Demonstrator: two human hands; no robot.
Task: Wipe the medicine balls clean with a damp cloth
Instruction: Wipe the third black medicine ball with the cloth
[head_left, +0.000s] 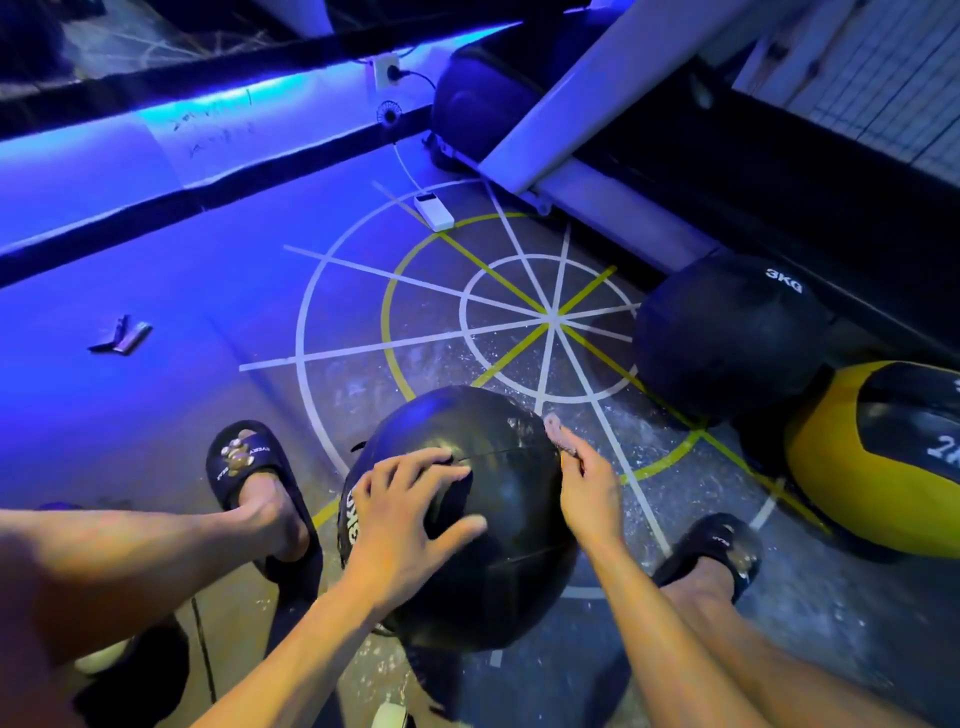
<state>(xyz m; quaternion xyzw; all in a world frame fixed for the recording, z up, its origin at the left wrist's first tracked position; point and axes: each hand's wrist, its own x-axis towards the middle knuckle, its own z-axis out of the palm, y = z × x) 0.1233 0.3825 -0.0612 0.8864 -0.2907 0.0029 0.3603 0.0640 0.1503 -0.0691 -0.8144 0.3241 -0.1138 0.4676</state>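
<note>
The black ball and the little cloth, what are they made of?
The black ball under the left hand looks like smooth synthetic leather or vinyl: it shines a bit and shows stitched panel seams. The cloth pinched in the right hand looks like thin, soft fabric, since it crumples and droops. It is too small to tell more.

Dim room; blue glow spills from a light strip (218, 106) upper left, wide-angle bending at edges, corners soft.
</note>
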